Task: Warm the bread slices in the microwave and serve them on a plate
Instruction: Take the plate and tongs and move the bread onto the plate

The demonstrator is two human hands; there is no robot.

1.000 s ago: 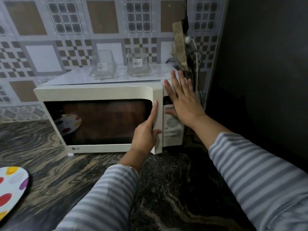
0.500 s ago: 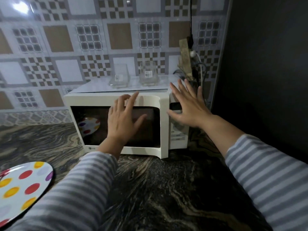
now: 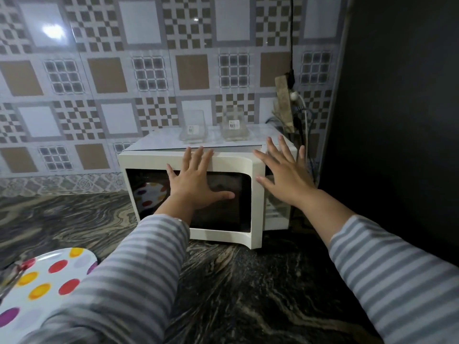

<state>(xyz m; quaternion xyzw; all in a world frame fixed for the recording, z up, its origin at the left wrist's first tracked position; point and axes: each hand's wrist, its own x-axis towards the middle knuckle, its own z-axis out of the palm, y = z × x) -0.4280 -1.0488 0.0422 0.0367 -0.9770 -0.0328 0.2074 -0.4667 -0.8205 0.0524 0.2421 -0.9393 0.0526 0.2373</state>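
Note:
A cream microwave [image 3: 139, 160] stands on the dark marbled counter against the tiled wall. My left hand [image 3: 196, 180] lies flat, fingers spread, on its door, over the upper part of the dark window. My right hand [image 3: 285, 175] is spread open in front of the control panel at the door's right edge, holding nothing. The door's right edge juts forward of the control panel. A white plate with coloured dots [image 3: 42, 289] lies at the lower left of the counter, partly behind my left sleeve. Its reflection shows in the door glass. No bread is in view.
Two clear glass containers [image 3: 192, 129] [image 3: 233, 124] stand on top of the microwave. Cables and a plug [image 3: 295, 95] hang beside its right rear corner. A dark wall [image 3: 397, 120] closes off the right side. The counter [image 3: 248, 294] stretches in front.
My left hand has gone from the door's right edge to flat on the door's front. The view has pulled back and upward. My right hand stays spread by the control panel.

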